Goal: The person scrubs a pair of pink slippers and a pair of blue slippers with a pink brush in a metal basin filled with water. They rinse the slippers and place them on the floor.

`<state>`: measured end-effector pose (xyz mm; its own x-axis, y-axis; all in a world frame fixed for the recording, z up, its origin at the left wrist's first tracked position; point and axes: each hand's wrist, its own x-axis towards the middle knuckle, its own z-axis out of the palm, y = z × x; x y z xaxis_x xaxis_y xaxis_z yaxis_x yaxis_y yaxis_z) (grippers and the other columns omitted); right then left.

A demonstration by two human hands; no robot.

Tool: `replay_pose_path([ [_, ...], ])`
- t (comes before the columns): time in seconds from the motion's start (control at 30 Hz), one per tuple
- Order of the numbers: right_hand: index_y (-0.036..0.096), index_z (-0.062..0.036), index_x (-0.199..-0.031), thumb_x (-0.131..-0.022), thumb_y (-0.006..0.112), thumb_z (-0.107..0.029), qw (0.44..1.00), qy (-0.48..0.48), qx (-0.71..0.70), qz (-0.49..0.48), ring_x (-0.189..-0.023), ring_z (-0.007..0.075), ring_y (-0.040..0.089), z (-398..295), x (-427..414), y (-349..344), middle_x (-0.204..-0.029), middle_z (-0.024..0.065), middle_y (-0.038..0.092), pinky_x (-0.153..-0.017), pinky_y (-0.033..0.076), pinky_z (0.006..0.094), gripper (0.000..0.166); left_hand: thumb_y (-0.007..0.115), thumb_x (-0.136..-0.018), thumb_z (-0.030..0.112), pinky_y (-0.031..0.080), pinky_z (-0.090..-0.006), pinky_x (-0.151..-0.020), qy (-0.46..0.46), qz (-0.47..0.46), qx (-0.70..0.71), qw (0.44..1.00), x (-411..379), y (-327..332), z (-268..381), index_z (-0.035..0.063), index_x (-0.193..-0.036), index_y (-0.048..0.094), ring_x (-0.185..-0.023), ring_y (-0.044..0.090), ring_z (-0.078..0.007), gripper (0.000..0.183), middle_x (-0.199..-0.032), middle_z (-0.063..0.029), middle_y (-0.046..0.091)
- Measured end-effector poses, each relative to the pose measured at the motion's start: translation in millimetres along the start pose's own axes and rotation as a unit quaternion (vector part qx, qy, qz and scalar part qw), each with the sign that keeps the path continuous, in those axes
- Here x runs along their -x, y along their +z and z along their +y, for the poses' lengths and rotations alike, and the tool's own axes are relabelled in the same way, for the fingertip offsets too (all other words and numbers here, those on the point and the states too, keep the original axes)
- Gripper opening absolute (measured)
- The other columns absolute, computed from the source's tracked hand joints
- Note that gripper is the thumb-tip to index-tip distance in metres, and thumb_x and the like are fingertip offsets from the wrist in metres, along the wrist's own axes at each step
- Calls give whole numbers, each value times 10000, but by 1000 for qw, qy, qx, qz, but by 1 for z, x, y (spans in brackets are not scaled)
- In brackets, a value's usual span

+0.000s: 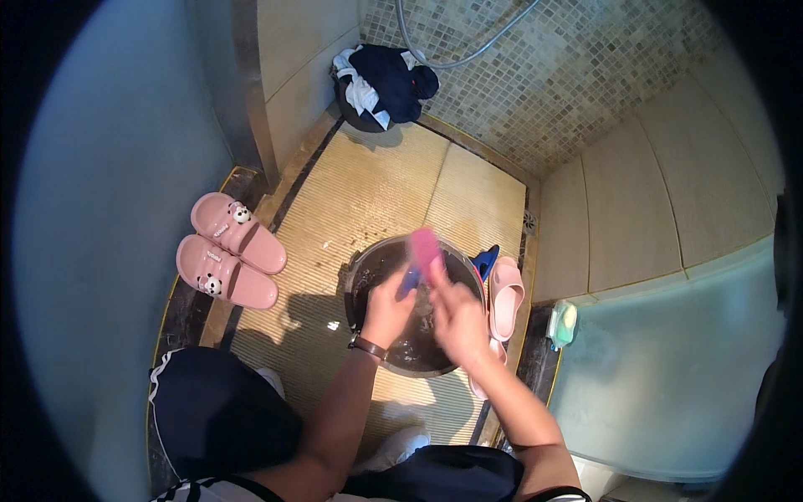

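A round basin (pixel 417 373) of dark water stands on the ribbed floor, and both my hands are over it. My right hand (pixel 458 317) is closed on a pink brush (pixel 425 251), blurred, perhaps by motion. Just to its left, my left hand (pixel 388 310), with a brown-strapped watch (pixel 369 345) at the wrist, holds a blue item (pixel 409 281); its kind cannot be told. The pink brush lies close against or over the blue item. Right of the basin are a blue slipper (pixel 486 260) and a pink slipper (pixel 505 298).
Pink slides with panda figures (pixel 232 251) sit on the ledge at left. A heaped container of dark and white clothes (pixel 389 85) stands in the far corner, below a shower hose (pixel 452 64). A soap dish (pixel 563 325) is on the right ledge, a floor drain (pixel 529 221) beyond.
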<state>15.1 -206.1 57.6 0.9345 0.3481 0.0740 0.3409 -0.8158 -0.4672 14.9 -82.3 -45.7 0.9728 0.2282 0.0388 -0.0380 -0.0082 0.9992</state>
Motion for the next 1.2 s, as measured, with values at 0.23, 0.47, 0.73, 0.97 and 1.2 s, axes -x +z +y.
replay_pose_path([
  [0.23,390,-224,-1456,-825,632,-85,984,150,47,-78,-814,423,637,73,-7,36,-999,236,610,-744,531,479,690,610,-790,-97,480,-297,-947,48,-2,29,998,-5,-17,13,71,-1404,453,-1158,590,-224,655,-1308,-156,580],
  [0.47,520,-100,-1365,-849,509,-10,874,312,-193,-318,-726,209,645,104,22,87,-975,177,660,-566,499,351,524,713,-776,12,522,-288,-836,135,49,-153,978,-12,-40,47,18,-1355,491,-981,654,-164,621,-1166,-168,651],
  [0.73,394,-74,-1434,-955,517,-84,959,92,-266,21,-1119,310,578,22,21,35,-1285,212,558,-967,438,351,494,599,-903,139,529,-359,-801,-146,221,122,956,-17,-45,13,80,-1376,480,-954,634,-233,492,-1115,-192,625],
  [0.97,286,-213,-1505,-918,556,-139,999,-18,-22,33,-597,345,578,10,45,52,-835,130,526,-511,496,457,650,529,-861,25,534,-566,-796,-266,204,553,763,-6,-32,44,167,-1506,119,-1052,540,-342,777,-1271,-219,430],
  [1.2,360,-220,-1471,-901,581,-171,999,-29,1,22,-673,338,628,12,38,50,-878,144,592,-582,529,463,613,547,-903,83,528,-499,-906,-31,-3,23,999,7,-56,20,-16,-1051,485,-1004,600,-285,188,-1106,-177,567],
])
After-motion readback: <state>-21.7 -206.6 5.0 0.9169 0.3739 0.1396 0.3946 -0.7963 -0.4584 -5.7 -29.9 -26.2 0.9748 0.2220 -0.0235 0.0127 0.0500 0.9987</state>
